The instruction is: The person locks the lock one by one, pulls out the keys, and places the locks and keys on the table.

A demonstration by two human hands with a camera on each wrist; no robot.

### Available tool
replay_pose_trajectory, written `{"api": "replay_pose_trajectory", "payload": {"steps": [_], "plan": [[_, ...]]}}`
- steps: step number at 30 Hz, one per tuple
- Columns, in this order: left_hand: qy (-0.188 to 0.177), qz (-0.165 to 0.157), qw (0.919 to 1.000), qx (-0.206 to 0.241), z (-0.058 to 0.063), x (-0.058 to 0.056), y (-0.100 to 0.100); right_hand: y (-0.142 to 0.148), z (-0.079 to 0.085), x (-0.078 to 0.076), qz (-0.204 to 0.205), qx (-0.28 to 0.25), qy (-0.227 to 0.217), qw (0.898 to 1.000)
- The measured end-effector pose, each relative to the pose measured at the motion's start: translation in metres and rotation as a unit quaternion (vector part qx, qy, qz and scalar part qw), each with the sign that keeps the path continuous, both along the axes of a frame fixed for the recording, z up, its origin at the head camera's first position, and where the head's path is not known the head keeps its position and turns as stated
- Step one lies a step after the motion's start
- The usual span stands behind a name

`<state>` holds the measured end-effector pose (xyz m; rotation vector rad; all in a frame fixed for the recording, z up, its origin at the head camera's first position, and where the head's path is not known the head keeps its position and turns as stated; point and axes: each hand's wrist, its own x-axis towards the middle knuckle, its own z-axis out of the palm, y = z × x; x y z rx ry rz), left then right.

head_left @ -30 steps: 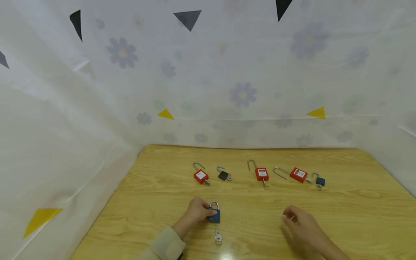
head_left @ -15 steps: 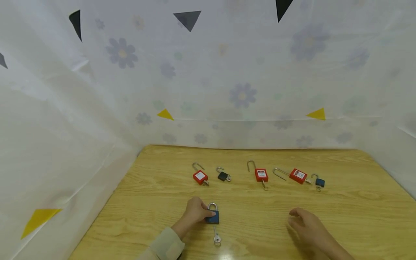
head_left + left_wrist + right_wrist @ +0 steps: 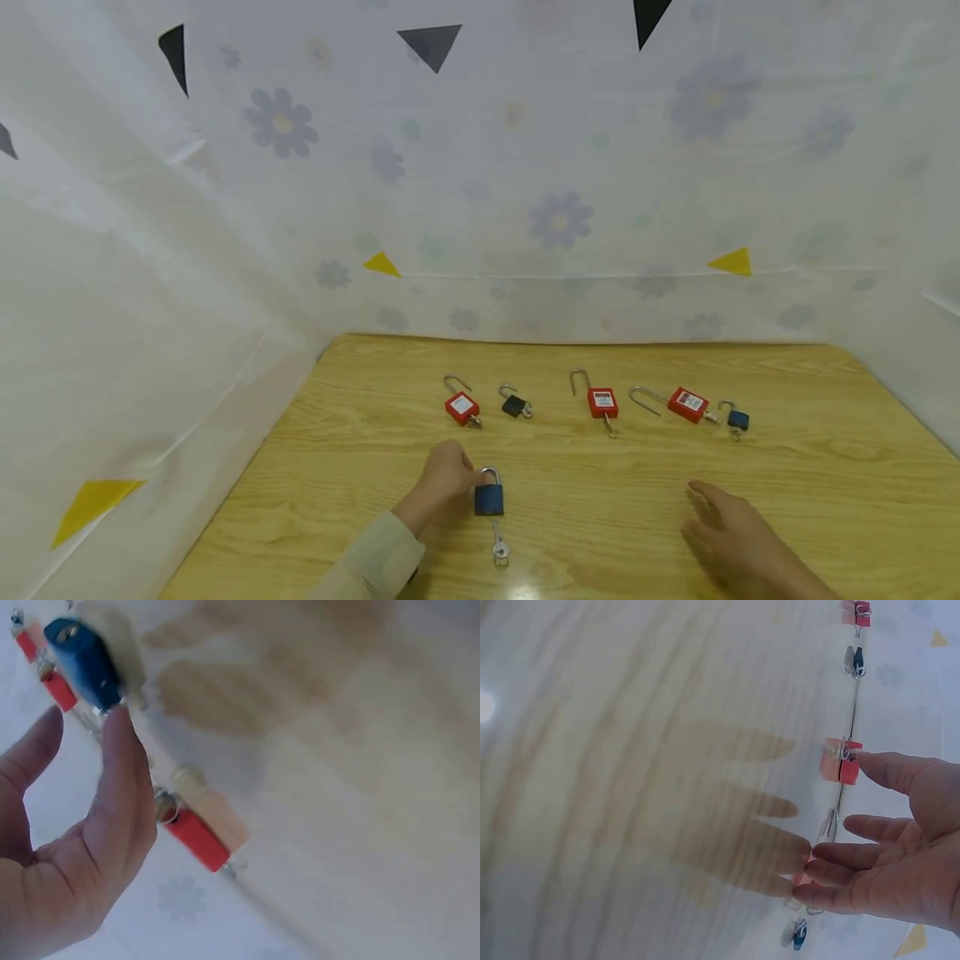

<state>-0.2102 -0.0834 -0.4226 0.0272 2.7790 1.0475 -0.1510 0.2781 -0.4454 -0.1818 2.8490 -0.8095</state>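
A blue padlock [image 3: 489,500] lies on the table in the head view, its shackle pointing away from me. My left hand [image 3: 447,475] is at its left, the thumb by the shackle and partly covering it. In the left wrist view the thumb and fingers of that hand [image 3: 82,817] stand apart, with a fingertip close to the padlock [image 3: 82,664]; whether it touches I cannot tell. Just in front of the padlock lies a key [image 3: 500,548] on a small ring. Off to the right, my right hand [image 3: 738,529] hovers over the table with loose, spread fingers, holding nothing.
Along the back of the wooden table [image 3: 337,500] lie open padlocks with keys: a red one [image 3: 462,408], a black one [image 3: 514,406], a second red one [image 3: 603,402], a third red one [image 3: 687,404] and a small blue one [image 3: 738,419]. White flowered sheeting [image 3: 480,183] encloses the table.
My left hand has let go of the blue padlock's body and shifted up toward its shackle. My right hand has drifted to the right, its fingers loosening.
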Motion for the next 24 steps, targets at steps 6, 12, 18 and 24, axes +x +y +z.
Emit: {"api": "replay_pose_trajectory", "payload": {"steps": [6, 12, 18, 24], "plan": [[0.032, 0.025, 0.9978, 0.052, 0.015, -0.025, 0.024, 0.006, 0.000, -0.001, -0.008, 0.006, 0.001, 1.000], [0.104, 0.023, 0.9931, 0.050, -0.015, -0.070, 0.055, 0.008, 0.001, -0.006, -0.011, 0.010, 0.033, 0.999], [0.109, 0.053, 0.9912, -0.053, -0.017, -0.080, 0.074, 0.009, -0.003, -0.002, -0.012, -0.008, 0.034, 0.999], [0.108, 0.096, 0.9854, -0.090, -0.018, -0.081, 0.087, 0.011, -0.003, 0.002, -0.012, -0.010, 0.029, 0.999]]}}
